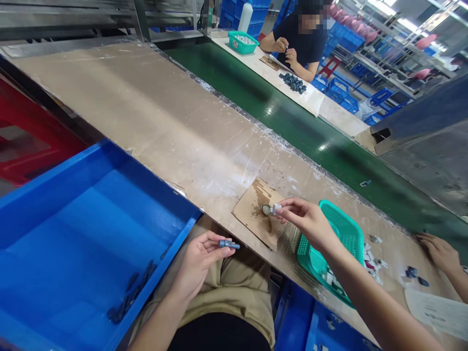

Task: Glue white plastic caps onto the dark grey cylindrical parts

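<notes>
My left hand point(203, 253) pinches a small blue-grey plastic fitting point(229, 244) with a narrow end, held over my lap near the table's edge. My right hand point(302, 217) grips a small white plastic part point(277, 209) between thumb and fingers. That part is at the rim of a small round cup point(266, 209), on or just above a stained cardboard piece point(248, 209); whether they touch I cannot tell. Just right of the cardboard, partly behind my right forearm, a green basket point(326, 207) holds small white parts.
A blue bin point(73, 229) with several dark parts point(131, 292) stands at left. A green conveyor belt point(263, 102) runs beyond the table point(146, 97). Another person's hand point(440, 251) rests at right, near loose parts point(415, 274). A co-worker point(303, 44) sits across the belt.
</notes>
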`<state>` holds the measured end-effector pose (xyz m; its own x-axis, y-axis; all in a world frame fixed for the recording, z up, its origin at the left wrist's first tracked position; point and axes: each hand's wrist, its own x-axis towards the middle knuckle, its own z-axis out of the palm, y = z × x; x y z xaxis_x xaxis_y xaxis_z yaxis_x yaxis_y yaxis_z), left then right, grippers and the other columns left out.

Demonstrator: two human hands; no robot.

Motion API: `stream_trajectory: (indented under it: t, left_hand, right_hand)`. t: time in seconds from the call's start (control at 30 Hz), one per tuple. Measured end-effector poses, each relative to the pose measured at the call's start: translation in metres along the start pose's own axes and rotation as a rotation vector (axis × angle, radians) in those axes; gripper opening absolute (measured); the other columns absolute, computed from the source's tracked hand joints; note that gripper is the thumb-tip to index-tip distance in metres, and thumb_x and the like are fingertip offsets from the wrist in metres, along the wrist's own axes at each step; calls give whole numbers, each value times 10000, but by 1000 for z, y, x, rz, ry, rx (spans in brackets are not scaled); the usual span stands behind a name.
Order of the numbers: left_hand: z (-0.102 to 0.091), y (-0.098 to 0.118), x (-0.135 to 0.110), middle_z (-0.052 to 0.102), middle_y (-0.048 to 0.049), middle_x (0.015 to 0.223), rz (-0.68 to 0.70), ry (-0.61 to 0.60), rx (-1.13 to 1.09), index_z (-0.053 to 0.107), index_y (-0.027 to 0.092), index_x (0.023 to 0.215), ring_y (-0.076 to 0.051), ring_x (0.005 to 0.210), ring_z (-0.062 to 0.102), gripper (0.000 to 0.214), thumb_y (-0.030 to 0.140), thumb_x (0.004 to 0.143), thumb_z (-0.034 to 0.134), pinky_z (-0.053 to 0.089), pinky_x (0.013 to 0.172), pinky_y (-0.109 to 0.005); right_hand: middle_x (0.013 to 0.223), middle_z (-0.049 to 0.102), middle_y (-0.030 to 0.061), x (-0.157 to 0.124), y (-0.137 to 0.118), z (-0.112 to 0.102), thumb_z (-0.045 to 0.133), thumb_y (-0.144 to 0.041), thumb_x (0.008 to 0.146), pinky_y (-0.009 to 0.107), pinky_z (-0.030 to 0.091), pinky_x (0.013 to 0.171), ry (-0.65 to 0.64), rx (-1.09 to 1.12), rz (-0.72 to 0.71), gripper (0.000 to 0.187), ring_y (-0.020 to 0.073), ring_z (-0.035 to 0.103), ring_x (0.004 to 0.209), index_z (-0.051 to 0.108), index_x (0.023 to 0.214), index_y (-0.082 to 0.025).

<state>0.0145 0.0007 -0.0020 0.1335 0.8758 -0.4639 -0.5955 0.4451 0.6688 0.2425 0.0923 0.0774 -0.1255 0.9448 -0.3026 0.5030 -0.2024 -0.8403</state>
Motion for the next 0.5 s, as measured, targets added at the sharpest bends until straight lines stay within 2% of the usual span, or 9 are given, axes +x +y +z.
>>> stream_trajectory:
  t: [0.1, 0.23, 0.3, 0.37, 0.43, 0.5]
  left_hand:
    - [18, 1, 7, 708, -62, 793, 118, 26, 85, 614, 120, 766, -178, 804, 673, 285, 216, 595, 820, 548, 778, -257]
    - [36, 1, 12, 718, -41, 778, 151, -6, 61, 651, 131, 808, -145, 752, 677, 280, 179, 586, 816, 552, 716, -193]
    - [41, 0, 10, 724, -40, 793, 229, -14, 79, 664, 140, 802, -158, 761, 685, 231, 161, 613, 794, 569, 721, -207]
    - [44, -2, 6, 727, -44, 853, 443, 27, 201, 670, 152, 796, -178, 805, 687, 143, 120, 676, 741, 583, 755, -246]
    - [43, -3, 3, 722, -39, 914, 810, 55, 408, 675, 166, 821, -193, 859, 680, 170, 34, 714, 677, 591, 782, -288]
    - [41, -3, 0, 712, -40, 969, 1168, 29, 585, 674, 168, 881, -202, 905, 670, 295, -59, 694, 644, 595, 787, -314]
  right_hand:
    - [689, 662, 31, -13, -11, -1, 714, -411, 713, 280, 481, 636, -111, 200, 78, 259, 152, 600, 625, 631, 790, -178]
    - [686, 651, 32, -33, -21, 3, 719, -390, 723, 268, 481, 611, -204, 302, 111, 239, 141, 586, 608, 642, 794, -175]
    - [662, 645, 29, -41, -26, 7, 721, -384, 722, 270, 489, 604, -232, 350, 145, 231, 141, 590, 588, 639, 770, -174]
    - [637, 643, 25, -48, -30, 11, 722, -377, 720, 270, 494, 599, -266, 402, 195, 226, 135, 591, 564, 629, 732, -172]
    - [641, 655, 30, -52, -33, 15, 730, -362, 711, 269, 500, 592, -290, 442, 241, 225, 134, 599, 554, 618, 712, -167]
    - [664, 675, 42, -55, -34, 19, 736, -344, 706, 270, 505, 585, -294, 457, 263, 221, 139, 615, 558, 610, 713, -164]
